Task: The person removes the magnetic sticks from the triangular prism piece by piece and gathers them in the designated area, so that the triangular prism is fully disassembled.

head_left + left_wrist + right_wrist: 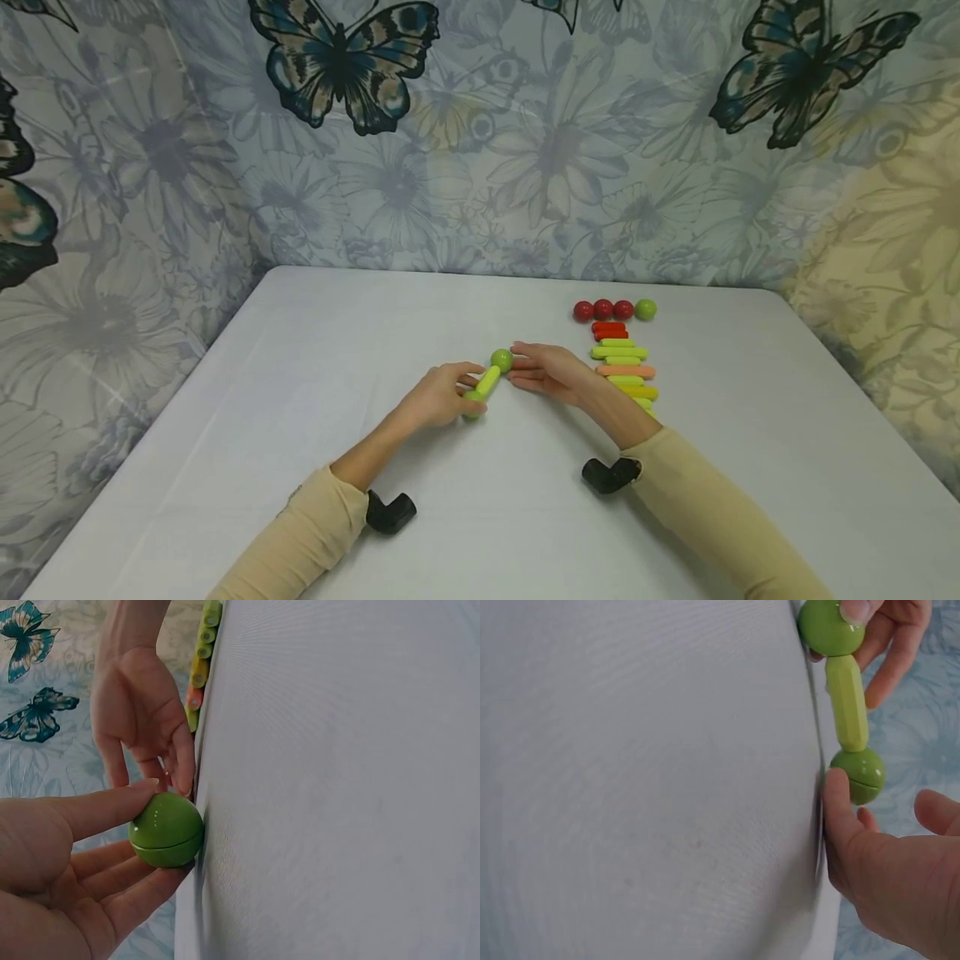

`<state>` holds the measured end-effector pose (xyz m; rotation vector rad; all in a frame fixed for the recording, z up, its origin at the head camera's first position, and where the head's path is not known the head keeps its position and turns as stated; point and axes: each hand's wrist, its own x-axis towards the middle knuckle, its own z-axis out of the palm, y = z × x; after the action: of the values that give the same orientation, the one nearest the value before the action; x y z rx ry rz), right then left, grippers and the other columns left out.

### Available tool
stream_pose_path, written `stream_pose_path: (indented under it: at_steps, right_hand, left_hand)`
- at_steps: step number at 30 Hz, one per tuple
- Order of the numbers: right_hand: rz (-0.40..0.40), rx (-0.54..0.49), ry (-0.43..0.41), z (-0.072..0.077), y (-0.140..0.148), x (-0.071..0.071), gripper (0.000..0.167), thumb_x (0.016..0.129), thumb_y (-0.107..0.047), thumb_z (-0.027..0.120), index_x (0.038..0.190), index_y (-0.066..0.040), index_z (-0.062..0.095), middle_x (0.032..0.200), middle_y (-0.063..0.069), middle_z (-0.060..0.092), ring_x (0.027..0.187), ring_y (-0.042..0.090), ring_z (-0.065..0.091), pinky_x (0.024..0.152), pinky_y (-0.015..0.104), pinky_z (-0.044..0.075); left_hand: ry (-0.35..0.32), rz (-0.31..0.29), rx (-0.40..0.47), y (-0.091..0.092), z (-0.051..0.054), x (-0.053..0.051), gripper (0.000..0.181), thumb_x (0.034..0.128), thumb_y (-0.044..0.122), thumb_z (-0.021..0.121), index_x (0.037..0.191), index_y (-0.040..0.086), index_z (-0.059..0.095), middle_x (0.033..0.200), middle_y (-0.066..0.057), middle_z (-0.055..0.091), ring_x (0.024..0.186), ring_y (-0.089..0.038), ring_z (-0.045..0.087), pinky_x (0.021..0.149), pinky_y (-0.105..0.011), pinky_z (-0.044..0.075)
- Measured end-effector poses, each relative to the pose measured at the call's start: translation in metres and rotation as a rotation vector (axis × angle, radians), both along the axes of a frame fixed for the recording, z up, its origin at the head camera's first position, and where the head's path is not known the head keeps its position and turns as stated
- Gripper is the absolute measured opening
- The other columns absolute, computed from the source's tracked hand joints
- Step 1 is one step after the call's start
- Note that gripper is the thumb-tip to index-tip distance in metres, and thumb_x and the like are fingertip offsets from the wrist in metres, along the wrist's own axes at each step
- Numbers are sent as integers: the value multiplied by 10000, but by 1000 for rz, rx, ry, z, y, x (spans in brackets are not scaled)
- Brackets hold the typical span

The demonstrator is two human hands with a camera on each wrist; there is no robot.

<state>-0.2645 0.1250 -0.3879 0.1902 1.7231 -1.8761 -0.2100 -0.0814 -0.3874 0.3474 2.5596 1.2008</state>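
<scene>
Two green balls joined by a yellow-green rod (488, 382) form a dumbbell shape on the white table. My left hand (437, 395) pinches the nearer green ball (166, 831) between thumb and fingers. At the other end is the farther green ball (501, 360). Beside it is my right hand (557, 373), its fingers extended and the thumb held away. In the right wrist view, one fingertip (837, 782) of that hand appears to touch the ball, without gripping it.
On the right of the white table (300, 333), three red balls (603, 310) and a green ball (646, 309) stand in a row. Nearer lie several short and longer rods (621, 352) in red, yellow-green, orange and yellow, partly behind the right forearm. Butterfly-patterned cloth (450, 208) surrounds the table's back and sides.
</scene>
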Motion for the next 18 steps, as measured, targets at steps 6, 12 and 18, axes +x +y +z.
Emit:
stream_pose_path:
  at_steps: [6,12,18]
  right_hand:
    - [33,-13,11,0,-2,0,488,1014,-186,482,1431,22,337,1306,205,440,1022,245,583,955,353,452]
    - [56,-44,42,0,-8,-1,549,977,-147,563,1440,11,315,1325,175,439,1059,216,545,947,326,460]
    - [39,-90,46,1,-11,0,564,976,-123,558,1456,14,294,1323,176,446,1036,198,562,950,330,457]
  left_hand:
    - [-4,-13,15,-1,1,0,600,817,112,767,1358,63,512,1208,-124,623,1118,-295,584,852,-360,516]
    - [-4,-10,5,-1,0,-1,621,807,112,778,1363,64,506,1197,-122,630,1107,-275,592,856,-349,512]
    - [-2,-17,-9,0,1,-1,637,797,116,788,1362,57,501,1184,-132,633,1094,-273,598,857,-352,509]
